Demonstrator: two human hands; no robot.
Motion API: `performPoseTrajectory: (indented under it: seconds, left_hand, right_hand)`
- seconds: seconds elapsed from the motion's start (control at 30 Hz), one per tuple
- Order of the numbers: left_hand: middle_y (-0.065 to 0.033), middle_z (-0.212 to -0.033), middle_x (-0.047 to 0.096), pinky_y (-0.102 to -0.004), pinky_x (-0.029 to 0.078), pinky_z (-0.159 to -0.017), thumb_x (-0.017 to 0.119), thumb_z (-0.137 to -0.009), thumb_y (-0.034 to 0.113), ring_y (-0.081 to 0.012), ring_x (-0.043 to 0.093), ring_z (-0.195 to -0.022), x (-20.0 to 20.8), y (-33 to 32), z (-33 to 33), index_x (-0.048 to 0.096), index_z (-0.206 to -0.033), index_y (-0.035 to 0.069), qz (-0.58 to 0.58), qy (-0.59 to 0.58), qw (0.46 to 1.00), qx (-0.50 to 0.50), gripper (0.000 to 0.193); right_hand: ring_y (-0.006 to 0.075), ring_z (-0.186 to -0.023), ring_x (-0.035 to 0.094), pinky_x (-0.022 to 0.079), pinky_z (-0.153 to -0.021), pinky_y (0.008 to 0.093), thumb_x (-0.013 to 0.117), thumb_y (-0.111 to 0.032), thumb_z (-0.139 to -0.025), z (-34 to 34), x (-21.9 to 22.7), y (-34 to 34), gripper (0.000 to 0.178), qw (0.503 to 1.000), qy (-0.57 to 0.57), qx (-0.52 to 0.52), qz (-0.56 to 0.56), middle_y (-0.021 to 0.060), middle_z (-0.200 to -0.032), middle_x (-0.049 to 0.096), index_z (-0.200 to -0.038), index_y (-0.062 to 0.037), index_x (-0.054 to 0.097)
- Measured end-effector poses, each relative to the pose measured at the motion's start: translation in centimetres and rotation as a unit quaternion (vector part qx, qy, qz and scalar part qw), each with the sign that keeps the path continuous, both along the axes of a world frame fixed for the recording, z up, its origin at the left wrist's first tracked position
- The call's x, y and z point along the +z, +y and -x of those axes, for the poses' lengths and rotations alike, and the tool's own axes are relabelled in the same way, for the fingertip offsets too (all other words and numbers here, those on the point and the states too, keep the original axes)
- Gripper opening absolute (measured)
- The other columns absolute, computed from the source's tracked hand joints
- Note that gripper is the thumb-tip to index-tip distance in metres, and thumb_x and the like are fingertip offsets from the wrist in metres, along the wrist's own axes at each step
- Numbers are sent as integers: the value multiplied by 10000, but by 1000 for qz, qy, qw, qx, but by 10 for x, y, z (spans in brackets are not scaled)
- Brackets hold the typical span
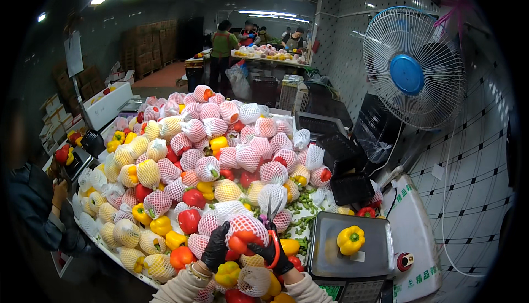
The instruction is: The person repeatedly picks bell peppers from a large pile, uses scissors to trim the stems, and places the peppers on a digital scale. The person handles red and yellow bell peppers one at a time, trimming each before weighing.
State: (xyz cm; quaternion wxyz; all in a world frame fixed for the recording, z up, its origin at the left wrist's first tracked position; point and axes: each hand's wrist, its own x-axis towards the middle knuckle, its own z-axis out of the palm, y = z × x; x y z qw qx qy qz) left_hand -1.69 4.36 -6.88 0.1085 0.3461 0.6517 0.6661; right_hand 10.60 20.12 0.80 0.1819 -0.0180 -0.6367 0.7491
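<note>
Both my hands wear black gloves. My left hand (216, 248) is closed on the left side of a red bell pepper (240, 243) that sits partly in a white foam net sleeve (248, 224). In my right hand (280, 259) is a pair of scissors (274, 247) with orange-red handles, its blades pointing up and away from me. Fingers of the right hand also reach the pepper's lower right side. Below and around the hands lie more peppers, among them a bare yellow one (227, 274) and a netted one (254, 281).
A big heap of netted red and yellow peppers (209, 132) covers the table. Green stem pieces (300, 220) lie beside it. At right, a yellow pepper (351, 240) rests on a scale (330, 259), near black crates (352, 189) and a fan (406, 74). A person (36, 204) stands left.
</note>
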Motion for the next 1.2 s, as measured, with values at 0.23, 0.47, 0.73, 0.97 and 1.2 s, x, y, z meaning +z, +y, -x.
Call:
performPoseTrajectory:
  seconds: [0.23, 0.47, 0.73, 0.97, 1.2]
  left_hand:
    - [-106, -1126, 561, -331, 389, -919, 617, -765, 152, -221, 520, -1051, 31, 5, -18, 476, -1214, 20, 116, -13, 990, -81, 489]
    - [-149, -1268, 443, -340, 410, -886, 736, -648, 107, -254, 465, -1132, 123, 9, -73, 398, -1278, 50, 58, 188, 980, 35, 717]
    - [-149, -1246, 438, -392, 376, -958, 830, -538, 166, -286, 447, -1151, 127, -8, -71, 379, -1264, 52, 3, 171, 985, 28, 863]
    - [-88, -1155, 499, -350, 416, -924, 745, -670, 145, -211, 492, -1085, 128, -20, -69, 385, -1233, 55, -305, -407, 860, -31, 674]
    - [-95, -1155, 476, -359, 416, -915, 804, -582, 135, -218, 498, -1055, 136, -24, -74, 349, -1220, 61, -146, -99, 975, 132, 788]
  right_hand:
    - [185, -1097, 495, 385, -955, 328, 635, -139, -804, -43, 20, -14, 508, 962, 17, 71, 263, 104, -1181, 524, -1237, -3, 408]
    - [194, -1020, 520, 425, -889, 318, 717, -132, -726, -35, 35, -4, 568, 988, -39, -81, 128, 105, -1132, 520, -1190, 9, 422]
    - [188, -1028, 472, 400, -885, 313, 737, -159, -721, -29, 27, 1, 602, 996, -17, -91, -11, 100, -1104, 497, -1214, -6, 428]
    - [361, -879, 532, 436, -754, 406, 665, -158, -765, -13, 4, 43, 558, 825, 105, -324, -451, 237, -999, 520, -1205, 52, 394]
    - [202, -633, 563, 459, -582, 289, 672, -89, -747, -40, 39, -9, 356, 940, 26, -184, -286, 101, -779, 587, -1072, -18, 545]
